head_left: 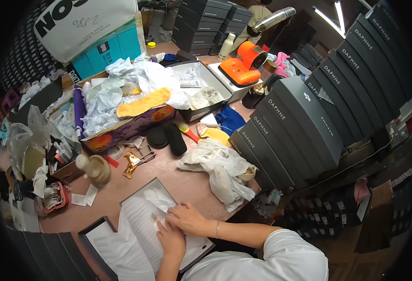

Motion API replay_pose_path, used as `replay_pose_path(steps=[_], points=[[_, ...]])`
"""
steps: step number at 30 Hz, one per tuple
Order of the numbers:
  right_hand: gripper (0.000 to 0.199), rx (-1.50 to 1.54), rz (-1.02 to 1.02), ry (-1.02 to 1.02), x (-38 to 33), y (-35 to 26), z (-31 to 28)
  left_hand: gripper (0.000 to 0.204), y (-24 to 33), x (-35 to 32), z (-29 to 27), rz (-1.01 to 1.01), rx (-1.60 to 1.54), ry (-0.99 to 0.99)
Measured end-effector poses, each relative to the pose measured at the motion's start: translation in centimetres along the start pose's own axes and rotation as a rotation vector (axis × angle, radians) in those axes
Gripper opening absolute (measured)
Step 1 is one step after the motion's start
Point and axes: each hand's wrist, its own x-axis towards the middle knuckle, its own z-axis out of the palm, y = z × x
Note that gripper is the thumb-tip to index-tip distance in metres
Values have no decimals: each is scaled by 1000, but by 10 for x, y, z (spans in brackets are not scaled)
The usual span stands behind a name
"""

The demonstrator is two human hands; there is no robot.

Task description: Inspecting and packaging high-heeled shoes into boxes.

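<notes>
An open dark grey shoe box sits at the table's near edge, lined with white tissue paper. Over the paper, my left hand lies with its fingers stretched out. My right hand, a thin bracelet on its wrist, comes in from the right and rests across the left fingertips, its fingers also extended. By the left fingertips a small tan patch shows on or through the paper; too little of it is visible to name. Left of the box lies a dark box part under spread tissue paper.
Grey shoe boxes stand stacked at the right. A crumpled white cloth lies beyond my hands. Farther back are a carton of crumpled paper, a yellow insole-shaped pad, a black brush-like block and an orange machine.
</notes>
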Motion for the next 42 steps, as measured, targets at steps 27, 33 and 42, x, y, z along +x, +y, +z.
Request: replay_pose_path(steps=[27,33,42], points=[[14,11,-127,194,10,-3,-8,13,-49,-29,-21,-150,-818,488],[18,840,282,432,-23,3,-36,29,-36,-30,-62,-203,-788,342],[54,276,126,448,-47,-27,-68,32,-14,-34,-43,97,-96,265]])
